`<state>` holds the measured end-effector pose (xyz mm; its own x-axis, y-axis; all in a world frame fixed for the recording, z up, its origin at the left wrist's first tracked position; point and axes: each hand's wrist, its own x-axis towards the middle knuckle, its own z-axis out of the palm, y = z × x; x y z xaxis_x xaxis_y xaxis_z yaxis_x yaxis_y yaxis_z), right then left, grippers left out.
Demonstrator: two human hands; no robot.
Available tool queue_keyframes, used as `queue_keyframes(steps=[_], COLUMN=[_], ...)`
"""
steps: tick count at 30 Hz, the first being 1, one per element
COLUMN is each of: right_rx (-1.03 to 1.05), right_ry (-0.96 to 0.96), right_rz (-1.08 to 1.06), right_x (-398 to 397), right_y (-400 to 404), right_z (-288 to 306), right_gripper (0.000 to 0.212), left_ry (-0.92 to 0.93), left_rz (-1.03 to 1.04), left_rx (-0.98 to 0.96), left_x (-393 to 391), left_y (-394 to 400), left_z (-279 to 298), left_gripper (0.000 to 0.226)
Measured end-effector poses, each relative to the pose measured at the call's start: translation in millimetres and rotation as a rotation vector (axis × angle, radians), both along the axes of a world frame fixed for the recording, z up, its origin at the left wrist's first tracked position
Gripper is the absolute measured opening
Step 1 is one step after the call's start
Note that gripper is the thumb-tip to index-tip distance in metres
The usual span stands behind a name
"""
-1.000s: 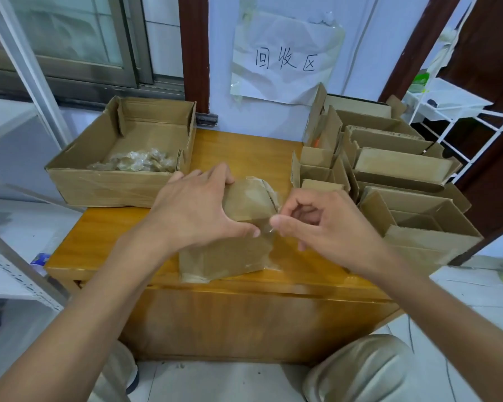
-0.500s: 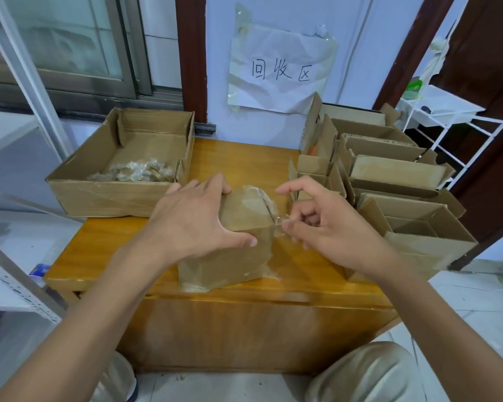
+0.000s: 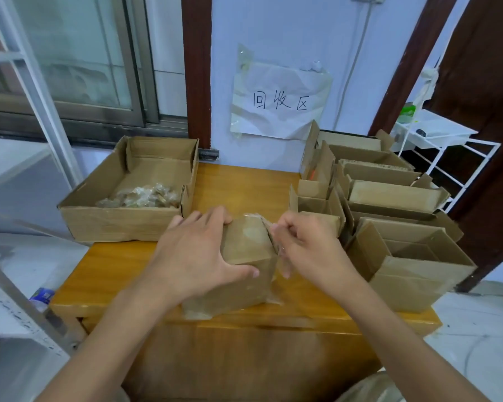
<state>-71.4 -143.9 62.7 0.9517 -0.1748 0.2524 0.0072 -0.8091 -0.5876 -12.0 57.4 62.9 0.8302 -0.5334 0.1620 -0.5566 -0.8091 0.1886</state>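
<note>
A small closed cardboard box (image 3: 246,245), wrapped in clear tape, stands near the front of the wooden table (image 3: 238,187). My left hand (image 3: 195,253) grips it from the left, fingers over the far top edge and thumb across the front face. At the box's right top edge my right hand (image 3: 305,248) has its fingers curled and pinches a strip of clear tape (image 3: 273,230) that is partly lifted off the box.
A wide open carton (image 3: 105,221) with a heap of crumpled tape scraps sits at the back left. Several open empty cardboard boxes (image 3: 410,268) crowd the table's right side. A paper sign (image 3: 279,103) hangs on the wall behind, and a white wire rack (image 3: 447,146) stands at the right.
My right hand has shifted from the box's front right corner to its right top edge, drawing tape along. The left hand keeps its hold. The camera has tilted up and the box looks lower in view.
</note>
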Motion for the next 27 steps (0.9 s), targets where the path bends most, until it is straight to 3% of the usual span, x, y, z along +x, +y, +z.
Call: queue_keyframes(steps=[2, 4, 5, 9, 18, 19, 20, 23, 24, 27], right_rx=[0.433, 0.652, 0.603, -0.15, -0.693, -0.661, -0.502, 0.439, 0.666, 0.843], right_ry=[0.06, 0.071, 0.04, 0.101, -0.055, -0.068, -0.086, -0.093, -0.055, 0.028], right_rz=[-0.042, -0.114, -0.122, -0.051, -0.022, -0.042, -0.069, -0.172, -0.195, -0.169], right_x=[-4, -8, -8, 7, 34, 34, 34, 25, 20, 8], right_y=[5, 16, 20, 18, 11, 11, 10, 8, 9, 11], right_z=[-6, -13, -16, -5, 27, 25, 20, 4, 1, -2], right_gripper=[0.034, 0.036, 0.039, 0.051, 0.034, 0.036, 0.037, 0.037, 0.034, 0.032], left_ry=[-0.004, -0.021, -0.03, -0.048, -0.112, -0.107, -0.099, -0.077, -0.081, -0.089], left_rz=[0.007, 0.006, 0.003, -0.004, -0.001, 0.006, 0.015, 0.041, 0.046, 0.05], left_rx=[-0.018, -0.027, -0.032, -0.038, -0.018, -0.025, -0.039, -0.086, -0.094, -0.108], left_x=[-2, -3, -4, -2, -11, -11, -11, -12, -13, -18], left_y=[2, 3, 3, 5, 3, 4, 5, 10, 12, 17], left_z=[-1, -2, -3, -5, -6, -6, -6, -8, -9, -12], left_gripper=[0.094, 0.096, 0.095, 0.091, 0.088, 0.089, 0.09, 0.098, 0.1, 0.105])
